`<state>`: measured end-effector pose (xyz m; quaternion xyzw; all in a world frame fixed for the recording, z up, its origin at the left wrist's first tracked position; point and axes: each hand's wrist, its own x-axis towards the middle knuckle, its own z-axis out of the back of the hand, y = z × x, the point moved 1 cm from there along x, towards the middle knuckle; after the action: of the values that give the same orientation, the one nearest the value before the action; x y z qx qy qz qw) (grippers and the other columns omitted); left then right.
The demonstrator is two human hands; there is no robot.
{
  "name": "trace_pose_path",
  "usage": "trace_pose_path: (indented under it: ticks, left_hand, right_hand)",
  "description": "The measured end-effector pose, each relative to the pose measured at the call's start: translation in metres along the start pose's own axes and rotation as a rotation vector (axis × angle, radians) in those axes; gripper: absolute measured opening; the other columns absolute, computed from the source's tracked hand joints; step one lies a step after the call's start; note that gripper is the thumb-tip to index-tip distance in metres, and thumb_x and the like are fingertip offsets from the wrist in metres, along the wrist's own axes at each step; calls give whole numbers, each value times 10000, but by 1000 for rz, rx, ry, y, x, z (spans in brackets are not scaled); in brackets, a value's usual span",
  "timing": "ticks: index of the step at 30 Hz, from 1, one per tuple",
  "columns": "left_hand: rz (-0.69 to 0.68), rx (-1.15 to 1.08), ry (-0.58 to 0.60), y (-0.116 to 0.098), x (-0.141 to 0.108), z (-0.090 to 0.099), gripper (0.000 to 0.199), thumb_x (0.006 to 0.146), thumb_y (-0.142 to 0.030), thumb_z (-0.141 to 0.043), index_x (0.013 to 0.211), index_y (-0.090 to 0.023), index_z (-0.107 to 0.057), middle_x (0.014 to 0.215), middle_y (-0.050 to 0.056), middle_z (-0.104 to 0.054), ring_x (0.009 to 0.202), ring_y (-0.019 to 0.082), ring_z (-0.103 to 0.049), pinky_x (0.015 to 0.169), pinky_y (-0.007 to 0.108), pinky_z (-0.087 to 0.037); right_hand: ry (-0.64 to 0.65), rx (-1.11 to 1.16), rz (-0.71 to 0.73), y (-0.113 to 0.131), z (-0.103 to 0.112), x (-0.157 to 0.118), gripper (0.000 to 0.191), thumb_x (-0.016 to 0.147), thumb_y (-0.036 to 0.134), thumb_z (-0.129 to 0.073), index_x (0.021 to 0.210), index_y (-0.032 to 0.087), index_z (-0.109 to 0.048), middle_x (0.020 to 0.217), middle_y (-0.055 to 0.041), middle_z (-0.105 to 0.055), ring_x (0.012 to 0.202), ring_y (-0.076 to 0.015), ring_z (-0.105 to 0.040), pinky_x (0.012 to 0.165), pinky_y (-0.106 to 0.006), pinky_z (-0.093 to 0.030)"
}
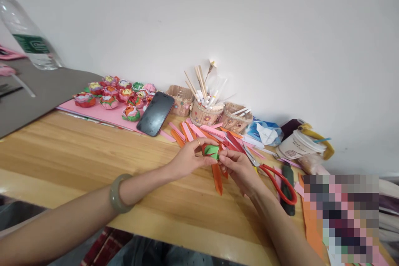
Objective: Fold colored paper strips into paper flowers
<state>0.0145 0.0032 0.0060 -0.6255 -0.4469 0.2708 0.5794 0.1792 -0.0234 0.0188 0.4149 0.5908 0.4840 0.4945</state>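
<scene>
Sitting in L hand (188, 158): grn paper (212, 151)

cannot see all of the green paper (212, 152), partly covered by the left hand (187, 161) and perhaps by the right hand (241, 170) too. cannot read the print on the white tub (297, 145), nor see the neck of the bottle (34, 45), cut off at left. cannot make out the pixelated patch (346, 216) at lower right.
</scene>
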Motion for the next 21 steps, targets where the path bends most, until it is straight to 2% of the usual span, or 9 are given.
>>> trace_pose_path:
  ticks: [4,9,15,21]
  left_hand:
    - [16,-19,13,1,1,1,416,590,-266,-772,960,-170,-609,996,59,-631,924,194,-568,844,335,-421]
    - [25,-25,17,2,1,1,405,594,-247,-763,958,-168,-604,1011,62,-624,930,195,-561,840,331,-415]
    - [48,-48,18,0,1,0,395,585,-204,-757,940,-161,-588,933,39,-607,869,168,-550,823,316,-413]
    - [32,-30,49,1,1,2,396,590,-212,-757,946,-167,-590,930,32,-594,867,160,-536,834,312,-403]
  right_hand:
    - [15,-103,41,3,-2,-2,338,597,467,-758,670,165,-625,573,30,-503,509,-89,-392,454,-216,-268]
    - [23,-208,105,10,0,-4,328,647,479,-718,658,164,-625,595,22,-522,542,-98,-422,521,-230,-336]
    - [64,-227,91,13,4,-4,295,708,451,-679,694,157,-659,612,12,-551,553,-95,-452,536,-223,-360]
    - [29,-198,116,13,7,-2,227,635,380,-747,588,165,-689,573,21,-552,517,-79,-420,510,-225,-340]
